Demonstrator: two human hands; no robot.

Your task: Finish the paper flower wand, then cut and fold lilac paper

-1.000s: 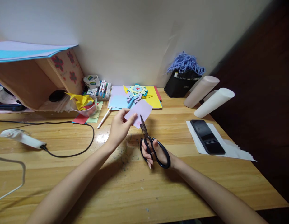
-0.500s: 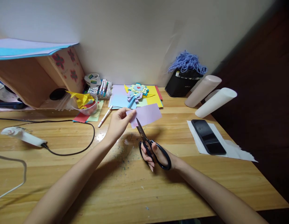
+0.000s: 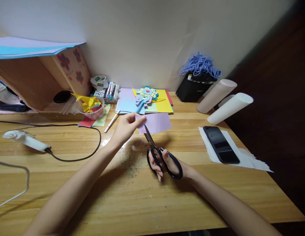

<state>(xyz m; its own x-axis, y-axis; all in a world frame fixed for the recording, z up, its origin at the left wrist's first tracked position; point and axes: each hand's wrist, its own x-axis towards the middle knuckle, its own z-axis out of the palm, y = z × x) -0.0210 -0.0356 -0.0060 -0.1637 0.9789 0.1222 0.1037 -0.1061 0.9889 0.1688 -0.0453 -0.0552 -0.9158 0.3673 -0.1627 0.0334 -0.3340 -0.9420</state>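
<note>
My left hand [image 3: 126, 128] pinches the left edge of a small pale purple paper [image 3: 156, 123] and holds it above the wooden desk [image 3: 142, 196]. My right hand [image 3: 164, 164] has its fingers through the black handles of a pair of scissors [image 3: 159, 153]. The blades point up and left, and their tips reach the paper's lower left edge. Small paper scraps speckle the desk below the hands.
A stack of coloured sheets with a layered paper flower [image 3: 146, 95] lies by the wall. Left of it are markers [image 3: 108, 92], a tape roll [image 3: 98, 80], a bowl of yellow scraps [image 3: 90, 106], a loose pen [image 3: 111, 121], a glue gun [image 3: 25, 140]. A phone [image 3: 221, 144] and two white cylinders [image 3: 223, 100] lie at right.
The purple paper has turned from tilted to nearly level and now stretches out to the right. The scissors have shifted slightly, with the blade tips staying at the paper's lower edge.
</note>
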